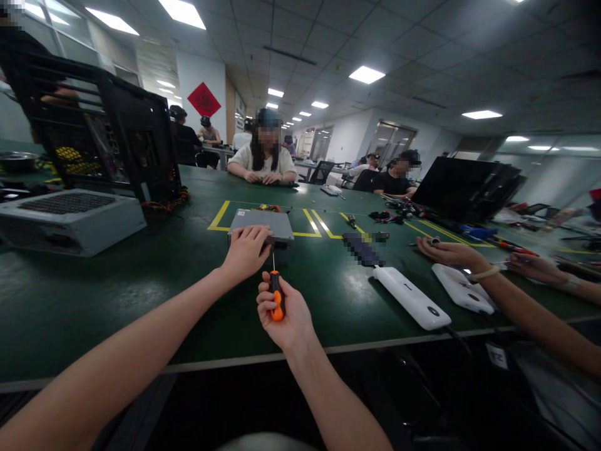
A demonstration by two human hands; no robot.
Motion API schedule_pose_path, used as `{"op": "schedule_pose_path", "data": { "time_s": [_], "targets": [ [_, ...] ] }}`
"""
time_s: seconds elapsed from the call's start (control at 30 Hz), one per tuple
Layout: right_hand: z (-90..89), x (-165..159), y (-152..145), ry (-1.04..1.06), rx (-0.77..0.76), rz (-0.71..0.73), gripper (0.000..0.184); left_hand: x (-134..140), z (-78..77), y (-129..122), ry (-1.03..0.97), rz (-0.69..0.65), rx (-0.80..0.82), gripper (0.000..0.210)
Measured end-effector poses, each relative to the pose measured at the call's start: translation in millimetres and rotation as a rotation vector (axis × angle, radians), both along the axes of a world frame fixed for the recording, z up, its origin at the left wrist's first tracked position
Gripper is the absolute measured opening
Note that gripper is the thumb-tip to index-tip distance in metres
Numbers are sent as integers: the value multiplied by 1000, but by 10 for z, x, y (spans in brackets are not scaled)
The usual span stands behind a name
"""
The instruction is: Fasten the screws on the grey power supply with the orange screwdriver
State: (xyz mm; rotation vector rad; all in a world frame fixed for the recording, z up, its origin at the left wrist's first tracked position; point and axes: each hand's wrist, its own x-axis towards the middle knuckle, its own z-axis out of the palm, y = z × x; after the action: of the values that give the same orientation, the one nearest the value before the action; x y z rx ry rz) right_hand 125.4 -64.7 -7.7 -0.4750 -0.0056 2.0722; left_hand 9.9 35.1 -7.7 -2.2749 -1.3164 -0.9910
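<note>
A grey metal power supply unit (277, 220) lies on the green table in front of me. My left hand (248, 249) grips its near left part, fingers over the top and the palm side at the front edge. Wrapped around the handle of an orange and black screwdriver (277, 297) is my right hand (287, 313). The screwdriver's shaft points up and away from me toward the unit's front face; whether its tip touches a screw I cannot tell. Some coloured wires (267, 208) show behind the unit.
A second power supply (75, 219) and a black computer case (103, 125) stand at left. White power banks (413, 297) lie right, near a co-worker's hand (436, 250). Yellow tape (218, 216) marks the green table (188, 313). Another person (263, 153) sits opposite; a black monitor (462, 188) stands right.
</note>
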Motion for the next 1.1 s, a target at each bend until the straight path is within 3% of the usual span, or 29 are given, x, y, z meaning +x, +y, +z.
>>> {"op": "schedule_pose_path", "data": {
  "time_s": [0.57,1.1],
  "targets": [
    [0,-4,0,15,-12,-35,19,3,0,-3,-9,1,-17,25],
    [13,12,-12,46,-2,31,24,14,18,-19,-9,9,-30,26]
  ]
}}
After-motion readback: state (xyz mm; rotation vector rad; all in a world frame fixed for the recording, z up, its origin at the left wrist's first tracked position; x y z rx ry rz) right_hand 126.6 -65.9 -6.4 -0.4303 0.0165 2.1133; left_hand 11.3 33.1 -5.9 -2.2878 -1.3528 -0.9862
